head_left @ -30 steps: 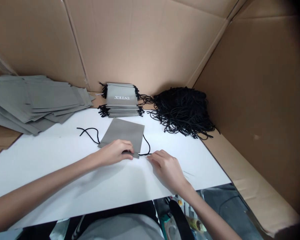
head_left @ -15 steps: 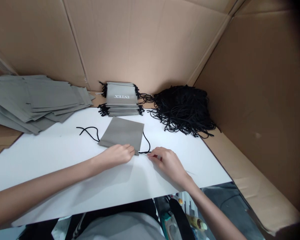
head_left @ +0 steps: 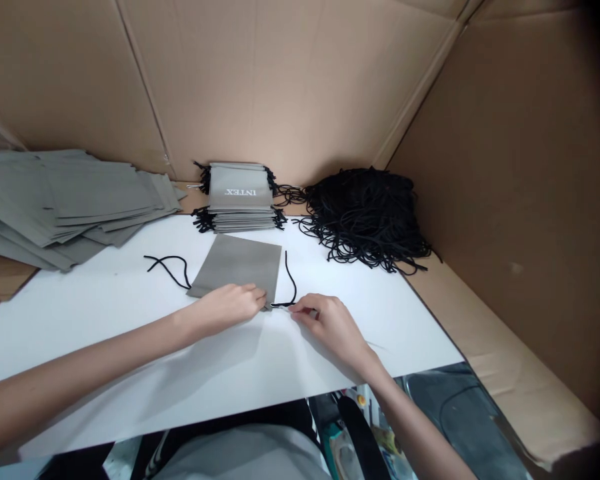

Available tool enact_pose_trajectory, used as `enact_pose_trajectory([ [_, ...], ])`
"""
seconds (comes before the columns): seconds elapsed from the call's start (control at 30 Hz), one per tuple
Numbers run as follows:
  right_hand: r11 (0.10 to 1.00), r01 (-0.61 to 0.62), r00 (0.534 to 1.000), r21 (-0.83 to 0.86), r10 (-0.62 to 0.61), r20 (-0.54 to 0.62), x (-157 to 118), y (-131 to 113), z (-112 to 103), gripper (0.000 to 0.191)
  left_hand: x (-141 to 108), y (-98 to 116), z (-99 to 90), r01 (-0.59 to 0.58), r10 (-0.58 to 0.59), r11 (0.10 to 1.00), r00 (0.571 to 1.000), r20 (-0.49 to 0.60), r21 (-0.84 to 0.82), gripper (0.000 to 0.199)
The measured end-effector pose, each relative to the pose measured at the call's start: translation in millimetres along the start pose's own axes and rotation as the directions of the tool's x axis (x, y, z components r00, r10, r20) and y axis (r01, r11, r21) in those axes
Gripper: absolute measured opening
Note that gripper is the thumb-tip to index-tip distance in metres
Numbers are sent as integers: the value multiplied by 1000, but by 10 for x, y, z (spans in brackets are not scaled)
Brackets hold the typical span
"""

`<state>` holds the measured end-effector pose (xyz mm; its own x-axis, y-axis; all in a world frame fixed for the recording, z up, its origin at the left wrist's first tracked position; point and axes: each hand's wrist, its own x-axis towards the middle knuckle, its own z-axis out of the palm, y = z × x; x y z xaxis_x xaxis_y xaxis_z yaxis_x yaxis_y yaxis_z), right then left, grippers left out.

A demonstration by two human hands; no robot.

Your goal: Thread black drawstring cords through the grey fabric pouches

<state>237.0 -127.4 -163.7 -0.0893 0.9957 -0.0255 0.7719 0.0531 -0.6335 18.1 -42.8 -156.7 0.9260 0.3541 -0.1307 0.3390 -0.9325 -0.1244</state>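
Observation:
A grey fabric pouch (head_left: 240,263) lies flat on the white table in front of me. My left hand (head_left: 235,303) is closed on its near edge, close to the right corner, and the fingers cover part of that edge. Black cord (head_left: 170,259) sticks out from the pouch's left corner in a crossed loop. At the right corner, another length of black cord (head_left: 294,277) curves out beside the pouch. My right hand (head_left: 325,320) pinches a thin, pale needle-like tool (head_left: 283,307) with the cord at its tip; its far part is hidden by the fingers.
Behind the pouch stands a stack of corded grey pouches (head_left: 241,197) marked INTEX. A heap of black cords (head_left: 365,213) lies at the back right, and a pile of flat grey pouches (head_left: 80,200) at the left. Cardboard walls (head_left: 280,80) enclose the white table (head_left: 220,380).
The pouch and both hands have shifted slightly left. The cord's upper end on the right now lies apart from the pouch's edge. My grips look the same.

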Motion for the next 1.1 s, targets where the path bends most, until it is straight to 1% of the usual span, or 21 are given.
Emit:
enact_pose_trajectory([
  [0.13, 999, -26, 1000, 45, 25, 16, 17, -33, -22, 21, 34, -14, -67, 41, -38, 994, 999, 29, -105, 25],
  [0.33, 994, -66, 997, 86, 62, 41, 46, -73, -29, 19, 20, -104, -138, 109, -123, 937, 992, -21, -332, 28],
  [0.43, 992, -75, 997, 102, 71, 43, 50, -96, -47, 18, -4, -126, -116, 113, -148, 906, 987, -57, -409, 27],
  [0.53, 988, -81, 996, 128, 77, 40, 44, -119, -61, 17, -24, -118, -55, 129, -203, 865, 974, -102, -485, 25],
  [0.6, 985, -84, 996, 150, 80, 36, 33, -126, -64, 16, -44, -102, -8, 151, -235, 855, 966, -112, -496, 25],
  [0.63, 983, -81, 997, 163, 77, 31, 24, -128, -64, 16, -58, -94, 12, 153, -248, 857, 959, -135, -492, 24],
  [0.67, 981, -73, 997, 178, 71, 18, 11, -129, -66, 15, -77, -86, 26, 143, -258, 865, 949, -182, -482, 24],
  [0.7, 980, -54, 998, 193, 56, -4, -7, -132, -70, 15, -99, -79, 34, 120, -261, 877, 932, -253, -465, 24],
  [0.73, 979, -23, 999, 205, 31, -36, -31, -138, -80, 14, -125, -73, 35, 85, -257, 893, 902, -346, -442, 24],
  [0.77, 978, 22, 997, 208, -6, -79, -59, -149, -96, 14, -151, -65, 26, 46, -250, 907, 858, -448, -418, 23],
  [0.8, 977, 80, 990, 199, -54, -131, -92, -167, -119, 14, -179, -56, 9, 12, -246, 917, 804, -542, -399, 21],
  [0.87, 969, 208, 956, 135, -172, -236, -164, -224, -184, 14, -228, -31, -50, -44, -246, 923, 694, -677, -381, 17],
  [0.93, 949, 312, 908, 44, -284, -307, -233, -301, -268, 15, -265, 2, -127, -92, -238, 929, 595, -768, -359, 11],
  [1.0, 926, 375, 872, -27, -363, -330, -288, -385, -355, 16, -289, 37, -204, -124, -219, 937, 522, -824, -327, 10],
  [1.03, 917, 395, 860, -51, -389, -331, -308, -425, -395, 16, -297, 53, -239, -130, -210, 942, 494, -844, -310, 11],
  [1.1, 903, 422, 845, -80, -424, -326, -341, -493, -463, 16, -308, 83, -295, -123, -199, 951, 459, -866, -284, 12],
])
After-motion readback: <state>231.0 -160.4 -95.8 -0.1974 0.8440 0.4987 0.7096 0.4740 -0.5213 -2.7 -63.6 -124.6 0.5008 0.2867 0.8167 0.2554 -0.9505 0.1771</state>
